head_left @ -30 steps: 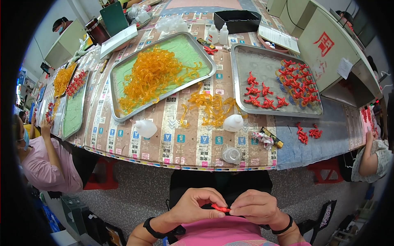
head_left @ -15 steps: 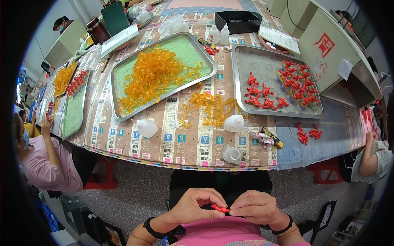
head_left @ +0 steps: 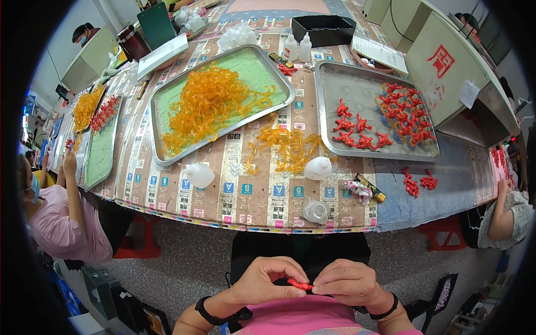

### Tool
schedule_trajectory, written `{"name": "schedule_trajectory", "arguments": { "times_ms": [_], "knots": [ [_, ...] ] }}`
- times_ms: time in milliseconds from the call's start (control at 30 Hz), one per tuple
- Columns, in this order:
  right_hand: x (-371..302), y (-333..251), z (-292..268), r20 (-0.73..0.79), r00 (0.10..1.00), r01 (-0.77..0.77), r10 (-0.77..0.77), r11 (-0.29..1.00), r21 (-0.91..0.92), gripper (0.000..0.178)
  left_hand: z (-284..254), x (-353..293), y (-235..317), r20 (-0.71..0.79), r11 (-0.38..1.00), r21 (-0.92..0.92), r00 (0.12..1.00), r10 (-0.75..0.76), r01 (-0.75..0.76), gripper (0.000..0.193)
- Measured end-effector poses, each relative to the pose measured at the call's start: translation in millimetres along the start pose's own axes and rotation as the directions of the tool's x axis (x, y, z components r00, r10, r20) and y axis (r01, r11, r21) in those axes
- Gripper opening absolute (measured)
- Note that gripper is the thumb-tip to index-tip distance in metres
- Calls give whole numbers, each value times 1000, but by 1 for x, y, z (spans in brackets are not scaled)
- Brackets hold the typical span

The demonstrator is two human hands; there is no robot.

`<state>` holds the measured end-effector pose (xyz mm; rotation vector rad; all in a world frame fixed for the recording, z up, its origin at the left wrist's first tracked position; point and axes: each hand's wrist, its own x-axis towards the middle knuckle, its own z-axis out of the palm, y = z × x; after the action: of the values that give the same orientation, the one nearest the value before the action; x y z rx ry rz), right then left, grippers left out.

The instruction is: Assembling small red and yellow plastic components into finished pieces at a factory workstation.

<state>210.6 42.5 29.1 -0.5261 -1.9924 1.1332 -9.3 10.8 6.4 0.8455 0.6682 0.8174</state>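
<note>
A small red moulded plastic piece (head_left: pixel 300 284) is held between my two hands, in front of my body and below the table edge. My left hand (head_left: pixel 272 281) pinches its left end with thumb and fingers. My right hand (head_left: pixel 349 281) grips the other end, its fingers closed and partly covering it. On the table, more red figures (head_left: pixel 363 124) lie in the right metal tray (head_left: pixel 385 152). Two small groups of red pieces (head_left: pixel 411 183) rest on the blue cloth at the right.
A green-lined tray (head_left: pixel 223 131) holds a heap of yellow translucent strips (head_left: pixel 206 100); more strips (head_left: pixel 293 146) lie between the trays. White squeeze bottles (head_left: pixel 199 175), a clear round container (head_left: pixel 315 212) and a black bin (head_left: pixel 324 30) stand around. Co-workers (head_left: pixel 67 223) sit at both sides.
My hands and the red piece stay almost still. The co-worker at the left has raised a hand slightly.
</note>
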Motion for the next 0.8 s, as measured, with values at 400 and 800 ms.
{"name": "schedule_trajectory", "arguments": {
  "times_ms": [400, 800],
  "knots": [
    [0, -1, -1, -11, 1000, 12, -12, 998, -61, 21, 1, 1, 5, -15, 998, 52, 1000, 26, -25, 21],
    [-1, 0, 2, -76, 996, -57, 47, 989, -135, 29, 1, 0, 8, -24, 932, 323, 984, 178, -161, 22]
  ]
}}
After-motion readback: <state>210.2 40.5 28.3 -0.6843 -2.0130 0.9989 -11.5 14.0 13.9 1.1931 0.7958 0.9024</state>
